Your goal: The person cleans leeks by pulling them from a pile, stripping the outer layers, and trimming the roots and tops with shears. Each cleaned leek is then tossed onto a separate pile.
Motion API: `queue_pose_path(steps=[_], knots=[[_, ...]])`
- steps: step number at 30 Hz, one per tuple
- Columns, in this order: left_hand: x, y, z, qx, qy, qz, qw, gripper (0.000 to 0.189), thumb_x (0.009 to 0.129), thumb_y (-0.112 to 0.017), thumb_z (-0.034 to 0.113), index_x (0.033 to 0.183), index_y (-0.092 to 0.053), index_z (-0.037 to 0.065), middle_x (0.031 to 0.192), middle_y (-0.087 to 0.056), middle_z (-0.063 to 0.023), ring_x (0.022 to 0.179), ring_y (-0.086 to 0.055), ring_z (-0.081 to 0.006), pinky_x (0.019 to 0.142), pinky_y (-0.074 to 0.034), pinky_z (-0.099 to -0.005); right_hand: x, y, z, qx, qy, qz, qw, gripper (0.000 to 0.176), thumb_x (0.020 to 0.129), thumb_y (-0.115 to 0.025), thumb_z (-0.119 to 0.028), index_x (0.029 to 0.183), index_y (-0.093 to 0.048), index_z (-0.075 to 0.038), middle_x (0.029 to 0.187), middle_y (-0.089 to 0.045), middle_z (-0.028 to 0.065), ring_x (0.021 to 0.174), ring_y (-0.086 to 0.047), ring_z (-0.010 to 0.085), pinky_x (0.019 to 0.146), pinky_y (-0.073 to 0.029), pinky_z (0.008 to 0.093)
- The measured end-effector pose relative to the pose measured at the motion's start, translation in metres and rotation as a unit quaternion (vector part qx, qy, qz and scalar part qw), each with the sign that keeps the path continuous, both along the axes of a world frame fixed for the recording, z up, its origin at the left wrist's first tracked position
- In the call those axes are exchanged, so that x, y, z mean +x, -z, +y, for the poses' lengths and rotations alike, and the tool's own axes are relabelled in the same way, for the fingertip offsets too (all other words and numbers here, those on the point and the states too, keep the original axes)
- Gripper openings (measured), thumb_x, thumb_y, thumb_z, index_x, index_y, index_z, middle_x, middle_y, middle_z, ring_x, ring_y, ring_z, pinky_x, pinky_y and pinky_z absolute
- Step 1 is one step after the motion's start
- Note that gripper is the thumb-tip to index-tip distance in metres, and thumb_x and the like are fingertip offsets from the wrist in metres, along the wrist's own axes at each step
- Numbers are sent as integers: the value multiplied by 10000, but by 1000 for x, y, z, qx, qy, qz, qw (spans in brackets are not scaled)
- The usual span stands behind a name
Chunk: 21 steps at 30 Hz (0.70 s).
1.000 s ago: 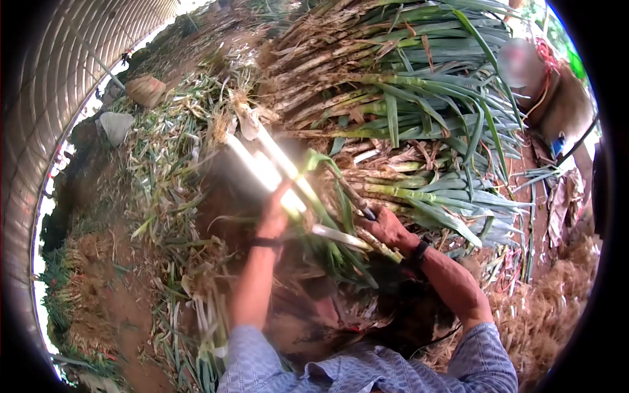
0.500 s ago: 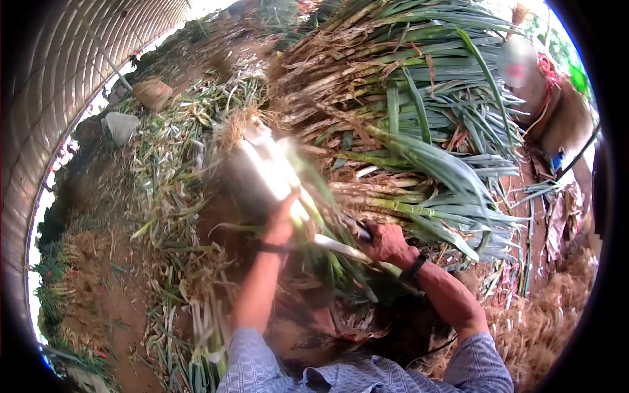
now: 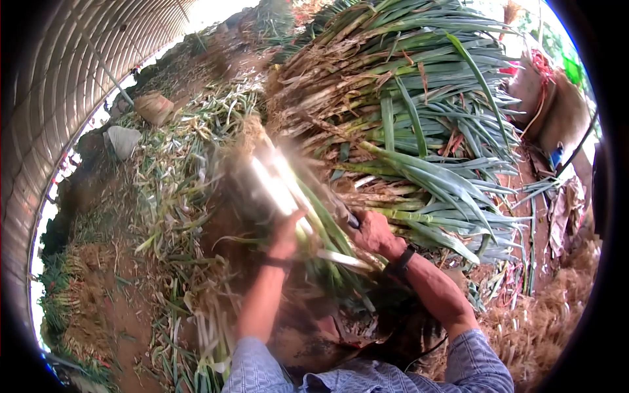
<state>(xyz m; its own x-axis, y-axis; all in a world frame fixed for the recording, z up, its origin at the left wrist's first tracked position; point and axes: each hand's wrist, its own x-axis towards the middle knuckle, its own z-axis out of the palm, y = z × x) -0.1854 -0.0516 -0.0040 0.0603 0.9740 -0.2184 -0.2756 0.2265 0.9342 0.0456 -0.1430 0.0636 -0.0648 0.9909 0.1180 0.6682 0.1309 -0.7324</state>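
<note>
My left hand [image 3: 287,237] is closed around a bunch of long green onions [image 3: 278,187]. Their bare white stalks and brown roots point up and away from me, and the green leaves run down toward my lap. Close on the right, my right hand [image 3: 378,233] grips the dark handle of a knife [image 3: 354,221]. Its blade is smeared by motion and lies along the right side of the bunch. A loose white stalk [image 3: 344,259] lies crosswise below the two hands.
A large heap of unpeeled green onions [image 3: 413,111] lies ahead and to the right. Peelings and leaf scraps [image 3: 173,170] cover the ground at left. Rooted onion ends [image 3: 524,327] are packed at lower right. Sacks [image 3: 563,111] stand at far right; a ribbed wall [image 3: 59,85] curves at left.
My right hand with the knife has shifted slightly left and up, closer to the bunch. My left hand has moved slightly right and down, still holding the green onions.
</note>
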Motion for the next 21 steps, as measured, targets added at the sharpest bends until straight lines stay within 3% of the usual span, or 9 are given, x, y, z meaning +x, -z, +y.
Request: queue_pose_path(steps=[10,13,16,17,21], knots=[[5,-32,-20,-34,79,-64,994,376,777,-725,107,1121,-609,5,1013,-637,-71,954,-626,-210,860,-508,-350,1,-5,0,55,-36,-18,998,430,932,-539,-417,1207,-668,-113,920,-702,216,733,-677,339,688,-532,427],[7,-29,-23,-24,79,-43,996,414,786,-729,142,1157,-591,18,1048,-628,-62,989,-615,-205,888,-498,-357,8,-1,5,-52,-20,-24,998,426,929,-544,-417,1216,-664,-126,942,-700,220,787,-684,364,724,-532,445],[12,-34,-23,-35,84,-51,995,468,805,-728,192,1210,-561,29,1083,-617,-56,1017,-604,-204,905,-489,-363,3,-6,-9,84,-41,-1,996,417,931,-543,-412,1225,-660,-140,927,-703,218,764,-685,357,703,-530,435],[12,-37,-25,-47,86,-64,993,488,811,-728,210,1230,-550,32,1093,-613,-54,1025,-600,-204,909,-486,-365,3,1,-7,73,-10,20,997,457,913,-553,-495,960,-696,-63,738,-637,232,695,-622,418,635,-496,473],[9,-37,-24,-53,107,-76,990,485,836,-704,231,1246,-533,34,1090,-608,-58,1016,-601,-210,899,-486,-369,5,-6,-11,62,-24,35,997,481,907,-551,-520,898,-690,-60,714,-636,224,684,-620,422,633,-491,489]])
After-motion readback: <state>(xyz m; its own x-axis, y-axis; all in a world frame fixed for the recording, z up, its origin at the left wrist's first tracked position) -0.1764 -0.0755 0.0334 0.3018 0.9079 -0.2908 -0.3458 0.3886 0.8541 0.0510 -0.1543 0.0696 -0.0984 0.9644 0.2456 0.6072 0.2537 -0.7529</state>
